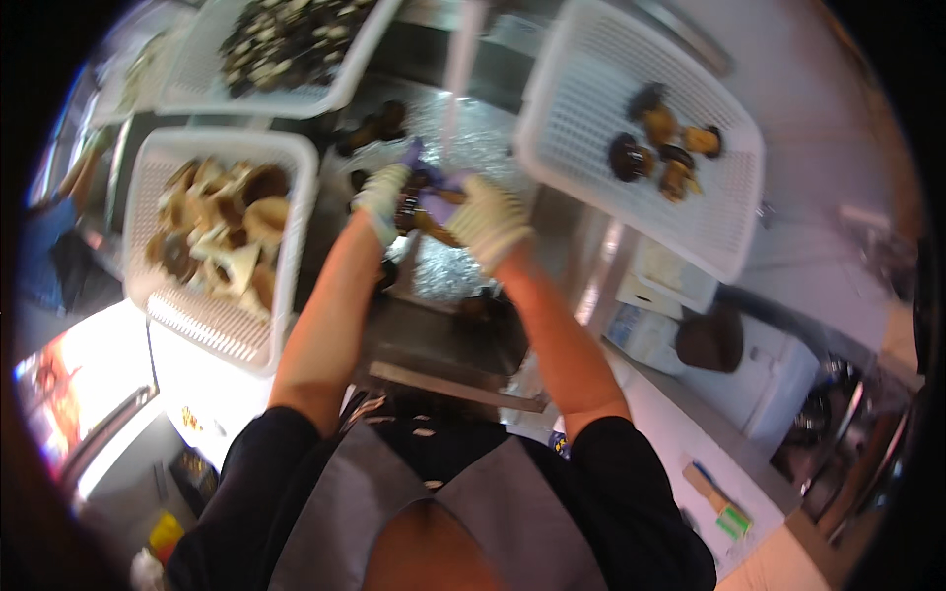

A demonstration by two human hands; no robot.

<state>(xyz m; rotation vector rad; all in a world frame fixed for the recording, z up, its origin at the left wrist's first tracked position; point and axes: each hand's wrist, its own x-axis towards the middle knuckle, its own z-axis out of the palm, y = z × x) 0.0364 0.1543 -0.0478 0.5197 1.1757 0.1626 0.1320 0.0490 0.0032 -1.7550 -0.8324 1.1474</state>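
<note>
Both my hands wear pale gloves with purple fingers and meet over a metal sink (424, 330) of rippling water. Between them is a mushroom (432, 225) with a dark, glossy cap and a tan stem. My left hand (389, 192) is closed around its dark end. From the other side, my right hand (483, 215) grips it with the fingers curled in. Motion blur and the gloves hide part of it. Other dark mushrooms (379, 126) float in the water beyond my left hand, and a few more dark shapes lie near the sink's edges.
A white perforated basket (552, 148) at the right holds several dark-capped mushrooms. Another basket (304, 187) at the left is full of tan mushroom pieces. A third basket (340, 94), far left, holds dark and pale pieces. A green-ended brush (717, 500) lies on the right counter.
</note>
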